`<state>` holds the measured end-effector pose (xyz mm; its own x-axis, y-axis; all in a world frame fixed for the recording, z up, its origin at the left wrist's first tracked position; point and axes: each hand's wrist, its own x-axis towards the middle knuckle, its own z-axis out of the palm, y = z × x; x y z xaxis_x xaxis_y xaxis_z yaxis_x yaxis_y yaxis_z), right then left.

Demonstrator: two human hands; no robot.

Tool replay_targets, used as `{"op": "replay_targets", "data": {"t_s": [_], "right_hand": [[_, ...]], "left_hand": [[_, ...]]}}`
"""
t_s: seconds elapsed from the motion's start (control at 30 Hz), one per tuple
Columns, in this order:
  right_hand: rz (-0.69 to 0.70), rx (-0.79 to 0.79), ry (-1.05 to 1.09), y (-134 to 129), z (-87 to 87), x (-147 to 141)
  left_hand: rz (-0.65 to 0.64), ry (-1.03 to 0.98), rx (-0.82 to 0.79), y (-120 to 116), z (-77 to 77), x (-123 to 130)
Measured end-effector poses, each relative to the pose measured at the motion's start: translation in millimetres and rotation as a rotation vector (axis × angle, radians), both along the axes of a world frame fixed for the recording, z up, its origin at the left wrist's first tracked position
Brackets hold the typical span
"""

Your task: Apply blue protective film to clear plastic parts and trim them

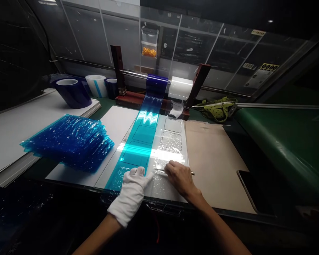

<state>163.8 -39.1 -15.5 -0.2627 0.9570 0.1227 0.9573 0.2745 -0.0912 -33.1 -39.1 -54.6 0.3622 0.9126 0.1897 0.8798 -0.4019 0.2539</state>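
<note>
Right hand [179, 176] clamps slim tool [161, 170]; white sheet [117, 122] below, roll stand [130, 101] behind; left hand [133, 189] curls on film [139, 146], grip unclear.

Room to pass lay over the flat brown cardboard sheet [215, 163], left of the black rectangular phone [256, 193]. The translucent blue film strip [143, 134], rising rearward, barred the middle; a glossy blue film stack [74, 141] blocked the left.

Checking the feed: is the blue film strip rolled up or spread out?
Spread out: the strip descends from its roll over the white sheet, the gloved left hand at its near end.
</note>
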Motion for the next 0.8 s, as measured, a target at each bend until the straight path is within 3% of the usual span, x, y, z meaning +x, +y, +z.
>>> {"op": "replay_targets", "data": {"t_s": [0.13, 0.27, 0.47, 0.67, 0.8], "right_hand": [[0.056, -0.018, -0.029, 7.6, -0.8, -5.5], [0.059, -0.043, -0.047, 3.1, 3.2, 7.3], [-0.019, -0.058, -0.092, -18.9, 10.3, 50.5], [-0.106, -0.045, -0.148, -49.3, 14.4, 97.5], [-0.216, 0.005, -0.112, -77.1, 16.8, 121.8]], "left_hand": [[-0.037, 0.157, 0.024, 2.1, -1.5, 2.1], [-0.040, 0.210, 0.036, -0.7, -0.2, -1.8], [-0.086, 0.106, 0.094, -40.4, 1.1, -12.9], [-0.127, 0.051, 0.371, -68.4, -19.0, -4.1], [-0.109, 0.054, 0.503, -67.2, -12.0, -3.5]]}}
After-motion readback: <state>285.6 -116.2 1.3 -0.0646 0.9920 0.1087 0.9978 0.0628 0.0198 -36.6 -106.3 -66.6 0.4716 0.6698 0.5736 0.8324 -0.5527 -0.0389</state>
